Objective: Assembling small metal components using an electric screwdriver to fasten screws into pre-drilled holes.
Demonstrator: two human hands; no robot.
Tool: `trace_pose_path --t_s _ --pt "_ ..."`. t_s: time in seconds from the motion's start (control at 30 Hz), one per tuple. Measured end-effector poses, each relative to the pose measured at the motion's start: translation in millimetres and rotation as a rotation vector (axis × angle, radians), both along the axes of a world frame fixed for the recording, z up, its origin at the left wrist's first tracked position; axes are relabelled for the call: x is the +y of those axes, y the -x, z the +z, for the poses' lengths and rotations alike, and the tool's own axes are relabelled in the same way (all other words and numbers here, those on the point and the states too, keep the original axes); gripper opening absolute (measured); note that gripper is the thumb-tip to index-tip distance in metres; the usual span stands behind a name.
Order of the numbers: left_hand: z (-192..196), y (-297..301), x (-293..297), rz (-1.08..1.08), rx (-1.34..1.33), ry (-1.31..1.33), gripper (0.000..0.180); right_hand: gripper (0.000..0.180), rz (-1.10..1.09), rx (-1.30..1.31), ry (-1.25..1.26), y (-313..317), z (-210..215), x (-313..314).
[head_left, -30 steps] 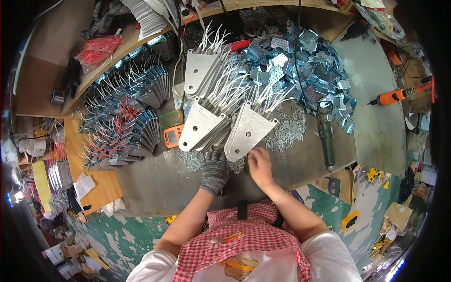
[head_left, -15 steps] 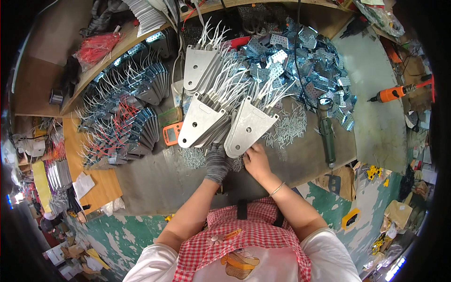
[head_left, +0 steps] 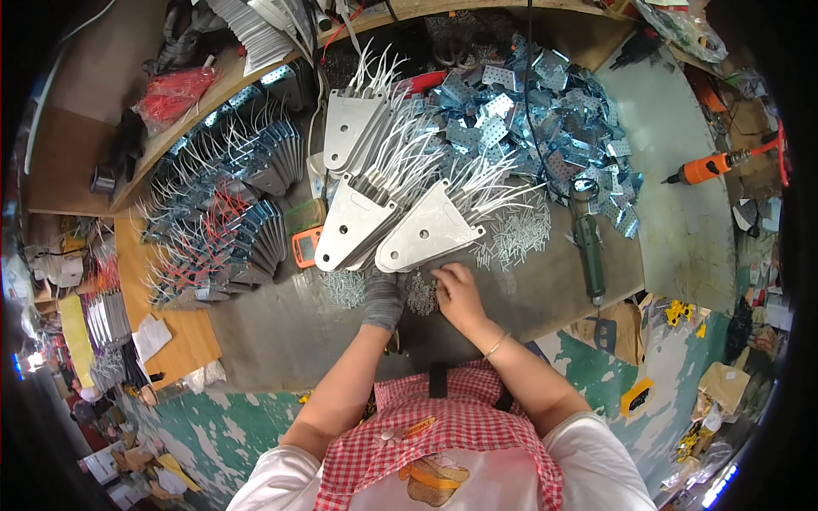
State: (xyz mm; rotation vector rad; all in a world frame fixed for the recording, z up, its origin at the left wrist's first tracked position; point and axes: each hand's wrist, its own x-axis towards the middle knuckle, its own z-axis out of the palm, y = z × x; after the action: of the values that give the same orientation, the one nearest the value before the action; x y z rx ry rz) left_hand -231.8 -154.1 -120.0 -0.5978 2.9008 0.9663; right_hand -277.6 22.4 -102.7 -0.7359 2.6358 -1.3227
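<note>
A front stack of silver, roughly triangular metal plates [head_left: 423, 234] with white wires leans on the bench. A second stack [head_left: 349, 226] sits just left of it and a third [head_left: 348, 128] behind. My left hand [head_left: 385, 302], in a grey knitted glove, reaches to the lower end of the plates; its fingers are hidden beneath them. My bare right hand [head_left: 460, 296] is clear of the front plate, thumb and fingers bent but apart, beside a small pile of tiny metal parts [head_left: 422, 294]. Nothing shows in its fingers.
Small screws lie in a left pile [head_left: 345, 288] and a right pile [head_left: 521, 234]. Perforated blue-silver brackets [head_left: 494, 111] heap at the back. A green electric screwdriver [head_left: 588, 255] lies on the right, an orange meter [head_left: 307, 247] on the left. Wired assemblies [head_left: 239, 230] stand further left.
The front plate has swung left and tilted more, its tip now nearer the left stack. My right hand has come away from it. The small parts pile is more exposed.
</note>
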Motion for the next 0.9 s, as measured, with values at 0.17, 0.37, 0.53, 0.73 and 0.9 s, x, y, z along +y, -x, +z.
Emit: trace_pose_path --t_s 0.17,0.37,0.53,0.73,0.9 --pt "3 -1 5 0.026 0.081 0.038 0.033 0.026 -0.318 -0.241 0.053 27 3 3" --pt "5 -2 8 0.062 0.031 0.053 0.032 0.027 -0.151 -0.197 -0.01 13 6 4" --pt "11 1 11 0.085 -0.055 0.064 0.028 0.038 0.132 0.069 -0.254 0 10 -10" --pt "20 -2 13 0.16 0.055 0.046 0.026 0.04 0.196 0.13 -0.282 0 10 -12" --pt "23 -16 23 0.009 0.021 0.082 0.027 0.041 0.213 0.143 -0.338 2 9 -17"
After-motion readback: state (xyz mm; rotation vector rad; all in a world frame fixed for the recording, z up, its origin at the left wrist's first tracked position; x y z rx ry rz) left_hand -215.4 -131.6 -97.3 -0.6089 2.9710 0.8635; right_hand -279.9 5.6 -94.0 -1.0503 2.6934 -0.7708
